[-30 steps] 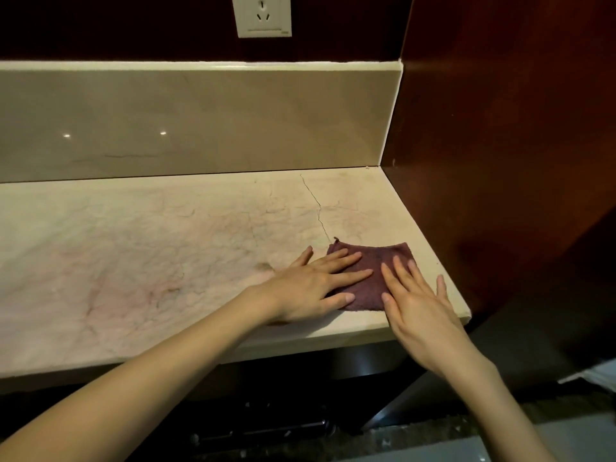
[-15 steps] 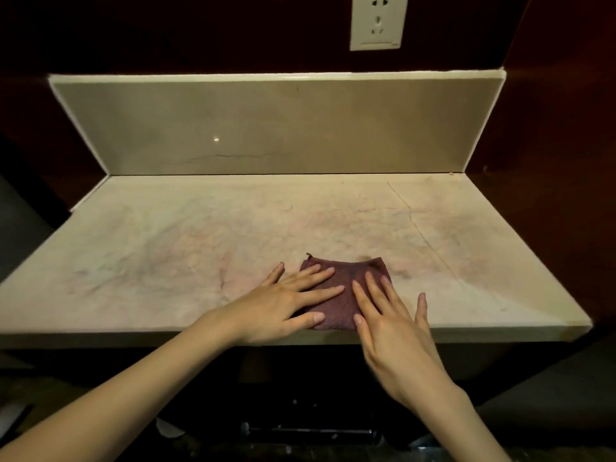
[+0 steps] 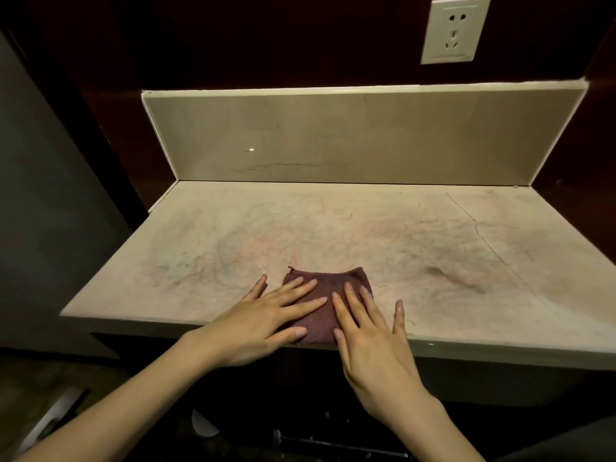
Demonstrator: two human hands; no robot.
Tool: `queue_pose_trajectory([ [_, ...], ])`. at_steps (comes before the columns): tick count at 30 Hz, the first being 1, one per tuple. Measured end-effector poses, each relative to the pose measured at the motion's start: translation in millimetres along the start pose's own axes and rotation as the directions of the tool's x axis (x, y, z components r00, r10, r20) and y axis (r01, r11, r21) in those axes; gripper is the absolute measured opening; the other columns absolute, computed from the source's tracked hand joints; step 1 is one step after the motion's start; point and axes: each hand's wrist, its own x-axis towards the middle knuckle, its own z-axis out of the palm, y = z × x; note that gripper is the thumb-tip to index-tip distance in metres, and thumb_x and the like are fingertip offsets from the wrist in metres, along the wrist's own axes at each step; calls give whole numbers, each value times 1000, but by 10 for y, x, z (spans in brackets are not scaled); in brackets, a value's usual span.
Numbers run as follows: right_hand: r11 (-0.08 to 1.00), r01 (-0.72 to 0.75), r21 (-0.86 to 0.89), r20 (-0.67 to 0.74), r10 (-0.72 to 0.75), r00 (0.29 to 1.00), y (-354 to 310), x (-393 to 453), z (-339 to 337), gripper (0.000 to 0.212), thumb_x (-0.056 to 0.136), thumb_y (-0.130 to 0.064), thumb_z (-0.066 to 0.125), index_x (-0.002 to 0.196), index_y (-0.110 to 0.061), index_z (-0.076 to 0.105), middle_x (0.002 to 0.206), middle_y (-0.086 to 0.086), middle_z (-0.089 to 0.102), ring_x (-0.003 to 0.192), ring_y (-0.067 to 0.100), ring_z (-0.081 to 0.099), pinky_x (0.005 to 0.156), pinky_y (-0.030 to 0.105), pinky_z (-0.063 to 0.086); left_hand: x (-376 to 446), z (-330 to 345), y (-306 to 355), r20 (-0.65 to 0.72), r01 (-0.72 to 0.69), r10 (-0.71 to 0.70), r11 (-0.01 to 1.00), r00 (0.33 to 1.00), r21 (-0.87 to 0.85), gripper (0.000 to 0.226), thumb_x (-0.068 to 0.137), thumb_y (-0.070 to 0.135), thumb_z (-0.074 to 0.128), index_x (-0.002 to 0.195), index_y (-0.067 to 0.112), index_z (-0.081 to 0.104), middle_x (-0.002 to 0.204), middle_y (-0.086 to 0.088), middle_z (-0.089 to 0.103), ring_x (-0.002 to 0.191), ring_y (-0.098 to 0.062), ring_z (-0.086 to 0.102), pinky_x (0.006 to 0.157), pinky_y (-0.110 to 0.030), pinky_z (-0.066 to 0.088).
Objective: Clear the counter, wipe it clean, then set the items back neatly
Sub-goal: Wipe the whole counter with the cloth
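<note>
A folded dark maroon cloth (image 3: 328,285) lies flat on the pale marble counter (image 3: 333,235), close to its front edge and a little left of the middle. My left hand (image 3: 263,320) presses on the cloth's left part with straight, spread fingers. My right hand (image 3: 370,331) lies flat on its right part, fingers straight and pointing away from me, thumb out on the bare stone. Both hands cover much of the cloth. No other items stand on the counter.
A marble backsplash (image 3: 333,138) rises behind the counter, with a white wall socket (image 3: 453,30) above it at the right. Dark wood panels close in the back and right. A hairline crack (image 3: 480,235) runs across the counter's right part, near a dark smudge (image 3: 436,271).
Both hands have slid the cloth along the front edge from the counter's right end toward the left. They stay flat on it as before.
</note>
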Motion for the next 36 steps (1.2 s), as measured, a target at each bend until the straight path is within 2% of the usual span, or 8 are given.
queue_pose_trajectory([
  [5, 998, 67, -5, -6, -68, 998, 95, 8, 18, 53, 88, -36, 34, 129, -14, 60, 135, 5, 58, 124, 22, 56, 102, 53, 18, 17, 8, 41, -7, 20, -20, 999, 1000, 25, 52, 96, 56, 18, 144, 55, -1, 154, 25, -18, 138, 8, -24, 109, -29, -22],
  [15, 1000, 6, -9, 93, -5, 996, 875, -160, -134, 56, 87, -38, 33, 129, -12, 60, 135, 1, 58, 124, 15, 55, 108, 44, 33, 529, 39, 689, -37, -33, 33, 999, 999, -8, 54, 93, 58, 14, 143, 54, -4, 156, 21, -17, 141, 2, -22, 110, -26, -19],
  [17, 999, -38, -11, 166, 40, 985, 1142, -236, -247, 68, 87, -43, 16, 144, -11, 37, 152, 1, 34, 140, 14, 31, 109, 42, 20, 736, 50, 925, -34, -71, 71, 997, 997, -4, 53, 98, 52, 22, 145, 51, -3, 157, 19, -16, 143, -1, -21, 111, -28, -18],
  [19, 1000, -17, 20, 172, 14, 985, 1449, -340, -330, 78, 75, -49, -14, 146, -18, -10, 153, -8, -15, 140, 6, -16, 111, 36, -8, 959, 58, 1171, -37, -111, 112, 994, 993, 5, 53, 99, 51, 22, 146, 49, -2, 157, 17, -15, 143, -3, -20, 112, -29, -17],
  [21, 998, -51, 38, 192, 42, 980, 1710, -461, -432, 83, 66, -49, -24, 145, -21, -21, 147, -12, -29, 131, 2, -30, 109, 31, -17, 1169, 53, 1411, -27, -149, 149, 989, 988, 9, 52, 100, 51, 21, 147, 47, -1, 158, 15, -14, 144, -3, -19, 113, -31, -16],
  [26, 988, -153, -31, 201, 157, 967, 2299, -725, -604, 87, 70, -47, -24, 151, -16, -12, 158, -4, -19, 134, 4, -27, 109, 30, -16, 1656, 51, 2044, -9, -231, 231, 973, 973, 19, 52, 102, 47, 23, 149, 44, 2, 159, 13, -12, 145, -5, -16, 115, -34, -15],
  [30, 960, -279, -10, 241, 273, 931, 2644, -879, -745, 58, 102, -38, 8, 152, -12, -8, 160, 1, -14, 147, 10, -13, 116, 29, -7, 1962, 69, 2449, 5, -284, 284, 958, 959, 28, 53, 102, 46, 24, 150, 42, 3, 160, 12, -11, 146, -6, -15, 114, -36, -15],
  [36, 932, -362, -18, 240, 356, 903, 2907, -988, -817, 58, 104, -32, 14, 151, -4, -5, 161, 9, -9, 148, 16, -8, 117, 24, -1, 2277, 89, 2830, 13, -344, 344, 938, 939, 49, 52, 102, 45, 23, 151, 39, 6, 160, 10, -9, 146, -8, -13, 114, -37, -15],
])
